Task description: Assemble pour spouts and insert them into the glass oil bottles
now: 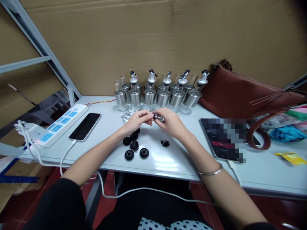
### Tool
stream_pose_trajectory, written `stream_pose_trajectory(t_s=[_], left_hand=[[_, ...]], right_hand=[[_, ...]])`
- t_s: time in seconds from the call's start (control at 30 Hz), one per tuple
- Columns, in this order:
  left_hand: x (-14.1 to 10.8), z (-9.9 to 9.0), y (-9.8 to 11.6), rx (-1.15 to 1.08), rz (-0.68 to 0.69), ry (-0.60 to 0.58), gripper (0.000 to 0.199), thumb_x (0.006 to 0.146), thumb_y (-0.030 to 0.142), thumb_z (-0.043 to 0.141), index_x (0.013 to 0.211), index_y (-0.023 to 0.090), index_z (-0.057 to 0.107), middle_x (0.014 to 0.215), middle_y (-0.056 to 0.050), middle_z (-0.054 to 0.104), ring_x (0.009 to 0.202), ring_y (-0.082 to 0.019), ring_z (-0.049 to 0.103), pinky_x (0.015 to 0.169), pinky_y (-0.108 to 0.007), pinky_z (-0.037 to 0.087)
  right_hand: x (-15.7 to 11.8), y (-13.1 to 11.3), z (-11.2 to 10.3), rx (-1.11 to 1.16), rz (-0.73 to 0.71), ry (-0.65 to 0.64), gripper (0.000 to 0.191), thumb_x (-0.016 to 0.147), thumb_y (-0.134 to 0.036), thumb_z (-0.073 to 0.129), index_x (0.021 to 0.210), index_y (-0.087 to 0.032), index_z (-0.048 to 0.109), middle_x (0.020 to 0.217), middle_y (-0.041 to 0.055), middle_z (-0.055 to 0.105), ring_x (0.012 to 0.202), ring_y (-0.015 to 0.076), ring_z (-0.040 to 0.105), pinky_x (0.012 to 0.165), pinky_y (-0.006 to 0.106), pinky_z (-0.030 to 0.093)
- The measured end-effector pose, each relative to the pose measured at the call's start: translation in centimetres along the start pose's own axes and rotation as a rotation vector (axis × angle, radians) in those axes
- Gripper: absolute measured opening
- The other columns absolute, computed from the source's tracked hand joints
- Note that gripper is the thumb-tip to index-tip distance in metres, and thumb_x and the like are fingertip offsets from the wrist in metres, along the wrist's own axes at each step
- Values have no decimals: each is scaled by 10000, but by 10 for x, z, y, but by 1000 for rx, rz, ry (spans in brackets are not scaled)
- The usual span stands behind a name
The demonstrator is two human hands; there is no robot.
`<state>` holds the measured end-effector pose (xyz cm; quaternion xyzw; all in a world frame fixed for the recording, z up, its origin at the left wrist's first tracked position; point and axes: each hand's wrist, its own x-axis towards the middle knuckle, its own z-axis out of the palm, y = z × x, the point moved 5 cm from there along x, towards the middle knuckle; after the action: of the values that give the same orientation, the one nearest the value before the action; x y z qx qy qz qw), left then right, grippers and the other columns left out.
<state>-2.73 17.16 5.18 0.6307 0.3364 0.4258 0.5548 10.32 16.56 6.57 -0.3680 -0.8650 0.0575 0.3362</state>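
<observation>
Over the middle of the pale table (107, 118), just in front of the bottles, I am holding my hands almost fingertip to fingertip. My right hand (169, 121) is clamping a small silvery piece (160, 118) with a dark end between thumb and fingers, and my curled fingers are hiding much of it. My left hand (139, 120) is bringing thumb and forefinger together at that dark end; whether they are gripping it or merely touching it, I cannot tell. The piece is perhaps a pouring spout, though blur is making that unsure.

Behind my left hand some white pieces (125, 117) are showing only in part. Near my left wrist, round black stoppers (129, 155) are lying loose, the farthest ones partly overlapping. Little black bits (165, 143) are sitting in a clump below my right hand, too small for making out their shape. Steel-sleeved bottles (149, 97) are standing in rows beyond, the front ones blocking those behind. At the far right, the picture's edge is cutting off a yellow packet (291, 158).
</observation>
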Motion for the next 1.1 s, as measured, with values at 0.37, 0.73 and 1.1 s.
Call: stream_pose_trajectory(t_s=[0.37,0.73,1.1], left_hand=[[1,-11,4,310,48,90,229,732,345,673,792,124,685,671,-5,624,627,-106,540,643,-245,419],[2,-13,-6,128,-121,101,233,608,293,758,766,129,710,665,-6,663,593,-98,532,631,-256,409],[0,-8,-8,-33,-134,96,287,578,328,807,734,129,672,619,19,621,574,-82,511,625,-254,395]], right_hand=[[0,-2,-1,-350,-90,-42,116,849,-125,536,803,-153,638,754,74,600,769,219,475,651,312,334],[-1,-5,-9,-247,-70,98,358,815,-133,541,1173,-130,549,996,109,660,865,236,578,723,334,447],[0,-5,-7,-177,102,-9,674,745,-358,624,1364,-175,431,976,65,694,828,239,646,630,298,446]])
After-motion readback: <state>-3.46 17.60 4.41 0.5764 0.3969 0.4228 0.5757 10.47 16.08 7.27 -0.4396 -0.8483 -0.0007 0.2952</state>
